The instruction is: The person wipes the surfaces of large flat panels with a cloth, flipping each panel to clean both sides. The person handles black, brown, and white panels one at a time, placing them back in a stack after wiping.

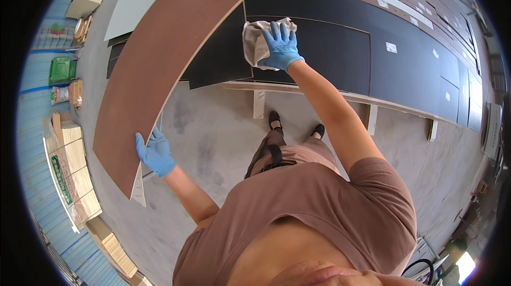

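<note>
The wearer's upper body, in a brown shirt (330, 206), is seen nearest the camera. The brown panel (170, 57) is held up at the left, sloped above the grey floor (207, 142), its near edge pinched by the left hand (155, 153) between thumb and fingers. The panel's far end is seen overlapping dark boards; whether it is supported there cannot be told. The right hand (281, 46) is laid palm down, fingers spread, on a pale cloth (255, 43) placed over the black panel (324, 49). Risks, as judged: the brown panel may be twisted or dropped, since its weight appears to be carried by one hand near a corner; the black surface may be scratched if it is struck by the raised board's edge, or if grit is trapped under the cloth.
</note>
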A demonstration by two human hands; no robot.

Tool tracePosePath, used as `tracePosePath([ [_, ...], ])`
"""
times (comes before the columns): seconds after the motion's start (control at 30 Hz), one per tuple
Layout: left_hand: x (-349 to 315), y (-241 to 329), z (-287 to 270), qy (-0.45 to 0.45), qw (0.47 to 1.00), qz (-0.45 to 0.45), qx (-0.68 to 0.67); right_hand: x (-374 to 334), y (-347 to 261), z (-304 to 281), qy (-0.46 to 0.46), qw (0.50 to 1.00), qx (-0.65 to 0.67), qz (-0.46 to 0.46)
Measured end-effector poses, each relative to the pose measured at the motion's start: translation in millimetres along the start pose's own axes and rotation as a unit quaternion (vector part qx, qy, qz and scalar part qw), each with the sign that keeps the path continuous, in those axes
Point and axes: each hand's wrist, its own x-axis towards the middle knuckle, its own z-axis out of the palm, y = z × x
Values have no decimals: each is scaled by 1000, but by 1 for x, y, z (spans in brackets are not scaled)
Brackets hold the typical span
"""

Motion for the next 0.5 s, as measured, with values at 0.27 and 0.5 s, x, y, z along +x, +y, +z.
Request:
tracePosePath([
  [0.27,42,-6,-18,3,997,-40,69,67,4,42,-44,998,-45,-12],
  [0.5,73,-38,10,-19,993,-81,86,54,73,-50,381,717,514,279],
])
